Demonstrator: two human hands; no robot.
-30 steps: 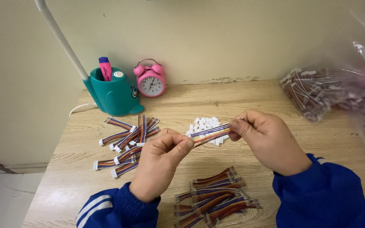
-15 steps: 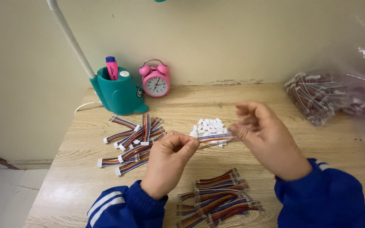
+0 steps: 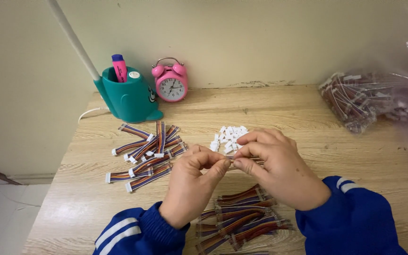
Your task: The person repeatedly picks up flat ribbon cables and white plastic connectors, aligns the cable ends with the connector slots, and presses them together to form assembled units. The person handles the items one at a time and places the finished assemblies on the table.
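Both hands had been brought closer together since the earlier frame. From the head view, the left hand (image 3: 192, 186) and right hand (image 3: 277, 167) were pinched shut on a short ribbon cable (image 3: 242, 159), mostly hidden, probably, just below the pile of white connectors (image 3: 227, 137) on the wooden table (image 3: 308, 118).

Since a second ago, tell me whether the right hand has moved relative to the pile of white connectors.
Yes. The right hand has come down and left toward the left hand; it was up right of the white connectors and now sits just below them.
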